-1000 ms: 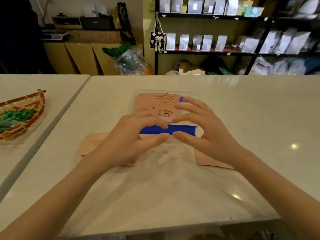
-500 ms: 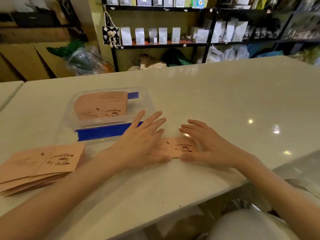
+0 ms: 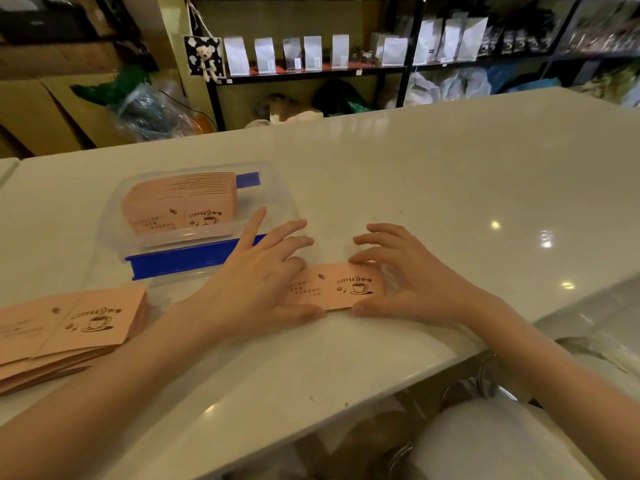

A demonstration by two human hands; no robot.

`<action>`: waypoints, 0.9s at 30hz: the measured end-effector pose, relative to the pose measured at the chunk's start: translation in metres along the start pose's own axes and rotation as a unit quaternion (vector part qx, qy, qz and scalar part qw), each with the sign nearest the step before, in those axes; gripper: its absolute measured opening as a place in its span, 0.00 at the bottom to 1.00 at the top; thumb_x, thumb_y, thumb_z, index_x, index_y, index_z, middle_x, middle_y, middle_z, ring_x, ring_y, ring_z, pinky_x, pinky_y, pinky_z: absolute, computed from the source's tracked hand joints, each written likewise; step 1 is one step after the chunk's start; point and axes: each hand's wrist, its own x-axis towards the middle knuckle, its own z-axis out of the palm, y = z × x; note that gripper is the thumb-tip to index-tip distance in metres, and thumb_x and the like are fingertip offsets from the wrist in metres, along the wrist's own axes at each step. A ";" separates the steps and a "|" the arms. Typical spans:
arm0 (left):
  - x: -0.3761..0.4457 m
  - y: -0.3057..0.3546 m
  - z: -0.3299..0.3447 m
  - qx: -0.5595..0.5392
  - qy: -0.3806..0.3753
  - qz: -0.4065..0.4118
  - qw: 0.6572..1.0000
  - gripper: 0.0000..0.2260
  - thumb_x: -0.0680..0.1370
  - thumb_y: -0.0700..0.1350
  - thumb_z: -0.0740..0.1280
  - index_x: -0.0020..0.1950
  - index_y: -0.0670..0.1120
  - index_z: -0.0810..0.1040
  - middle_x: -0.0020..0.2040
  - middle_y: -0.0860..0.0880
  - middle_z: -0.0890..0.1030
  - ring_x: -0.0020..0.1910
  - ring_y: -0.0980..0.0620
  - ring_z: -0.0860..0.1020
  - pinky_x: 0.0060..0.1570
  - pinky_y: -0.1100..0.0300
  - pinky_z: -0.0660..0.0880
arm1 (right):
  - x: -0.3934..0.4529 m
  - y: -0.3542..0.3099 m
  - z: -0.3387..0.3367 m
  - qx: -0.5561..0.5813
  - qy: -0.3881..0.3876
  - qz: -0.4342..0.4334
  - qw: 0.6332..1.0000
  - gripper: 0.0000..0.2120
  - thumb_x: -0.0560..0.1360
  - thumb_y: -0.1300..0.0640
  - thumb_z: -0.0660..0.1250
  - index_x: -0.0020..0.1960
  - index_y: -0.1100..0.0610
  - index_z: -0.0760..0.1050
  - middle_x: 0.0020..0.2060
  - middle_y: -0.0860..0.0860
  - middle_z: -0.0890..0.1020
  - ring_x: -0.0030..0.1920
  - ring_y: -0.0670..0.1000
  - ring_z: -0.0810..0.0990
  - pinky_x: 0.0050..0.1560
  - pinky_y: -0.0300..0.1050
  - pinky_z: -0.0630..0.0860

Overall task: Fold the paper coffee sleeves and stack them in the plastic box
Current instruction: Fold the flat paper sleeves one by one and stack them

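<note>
The left hand (image 3: 256,282) covers the left end of the coffee sleeve (image 3: 341,285) on the counter, so its small print is mostly hidden. The pile of flat sleeves (image 3: 65,330) runs off the left edge. The box (image 3: 114,216) is clear plastic, but the count inside is anyone's guess. Shelf labels are too blurry.
</note>
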 end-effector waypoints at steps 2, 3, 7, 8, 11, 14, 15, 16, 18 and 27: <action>-0.003 -0.003 -0.006 -0.031 0.019 -0.008 0.999 0.33 0.67 0.70 0.51 0.57 0.49 0.76 0.67 0.51 0.70 0.71 0.54 0.53 0.66 0.55 0.26 | 0.003 -0.003 -0.006 0.008 0.014 -0.011 1.000 0.32 0.58 0.37 0.71 0.58 0.49 0.74 0.64 0.46 0.70 0.69 0.44 0.55 0.66 0.42 0.56; -0.005 -0.005 -0.011 -0.051 0.029 -0.017 0.998 0.33 0.66 0.70 0.52 0.58 0.49 0.76 0.66 0.51 0.72 0.70 0.54 0.56 0.66 0.57 0.26 | 0.005 -0.006 -0.010 0.012 0.020 -0.018 1.000 0.31 0.58 0.37 0.71 0.58 0.49 0.74 0.64 0.45 0.71 0.69 0.44 0.56 0.66 0.42 0.57; -0.020 -0.014 -0.032 -0.093 0.085 -0.071 0.990 0.34 0.64 0.70 0.55 0.59 0.49 0.74 0.57 0.50 0.79 0.59 0.50 0.72 0.67 0.54 0.47 | 0.018 -0.025 -0.026 0.027 0.045 -0.050 0.997 0.30 0.58 0.34 0.68 0.57 0.46 0.73 0.61 0.40 0.70 0.67 0.41 0.57 0.63 0.34 0.56; -0.025 -0.018 -0.037 -0.090 0.094 -0.086 0.988 0.34 0.64 0.71 0.55 0.59 0.50 0.74 0.56 0.50 0.79 0.58 0.49 0.73 0.66 0.55 0.50 | 0.022 -0.031 -0.029 0.028 0.049 -0.056 0.997 0.30 0.58 0.34 0.68 0.57 0.45 0.73 0.61 0.39 0.70 0.67 0.41 0.57 0.62 0.33 0.56; -0.040 -0.034 -0.056 -0.084 0.128 -0.116 0.981 0.34 0.63 0.72 0.55 0.60 0.52 0.73 0.59 0.52 0.78 0.62 0.50 0.71 0.70 0.50 0.47 | 0.037 -0.051 -0.034 0.031 0.068 -0.085 0.994 0.30 0.59 0.35 0.69 0.58 0.44 0.71 0.61 0.41 0.72 0.67 0.43 0.59 0.64 0.37 0.60; -0.059 -0.046 -0.074 -0.046 0.151 -0.130 0.979 0.33 0.63 0.70 0.58 0.61 0.53 0.72 0.58 0.52 0.78 0.61 0.50 0.73 0.70 0.42 0.45 | 0.054 -0.073 -0.033 0.033 0.083 -0.118 0.989 0.30 0.60 0.37 0.69 0.59 0.46 0.70 0.60 0.42 0.73 0.66 0.42 0.60 0.64 0.40 0.62; -0.066 -0.050 -0.078 -0.032 0.156 -0.139 0.977 0.32 0.63 0.69 0.59 0.61 0.52 0.72 0.56 0.51 0.79 0.58 0.49 0.75 0.70 0.42 0.45 | 0.061 -0.081 -0.032 0.036 0.084 -0.130 0.987 0.30 0.61 0.38 0.69 0.59 0.46 0.70 0.60 0.42 0.72 0.65 0.41 0.60 0.63 0.38 0.61; -0.074 -0.053 -0.082 -0.021 0.157 -0.149 0.976 0.32 0.63 0.69 0.59 0.61 0.52 0.72 0.54 0.51 0.80 0.56 0.49 0.75 0.70 0.43 0.44 | 0.067 -0.088 -0.030 0.038 0.084 -0.146 0.985 0.30 0.61 0.38 0.69 0.60 0.47 0.70 0.59 0.40 0.72 0.64 0.39 0.60 0.62 0.37 0.60; -0.092 -0.060 -0.087 -0.003 0.149 -0.177 0.973 0.32 0.63 0.69 0.58 0.61 0.52 0.72 0.53 0.50 0.81 0.55 0.49 0.75 0.70 0.48 0.43 | 0.079 -0.102 -0.023 0.039 0.082 -0.180 0.979 0.30 0.61 0.38 0.69 0.60 0.48 0.70 0.57 0.39 0.71 0.63 0.37 0.59 0.62 0.36 0.59; -0.178 -0.096 -0.076 -0.051 0.114 -0.287 0.950 0.34 0.60 0.73 0.57 0.58 0.54 0.74 0.55 0.57 0.73 0.59 0.55 0.67 0.65 0.54 0.54 | 0.114 -0.171 0.037 0.002 0.021 -0.253 0.967 0.33 0.63 0.32 0.61 0.62 0.50 0.69 0.64 0.47 0.72 0.67 0.48 0.61 0.67 0.50 0.59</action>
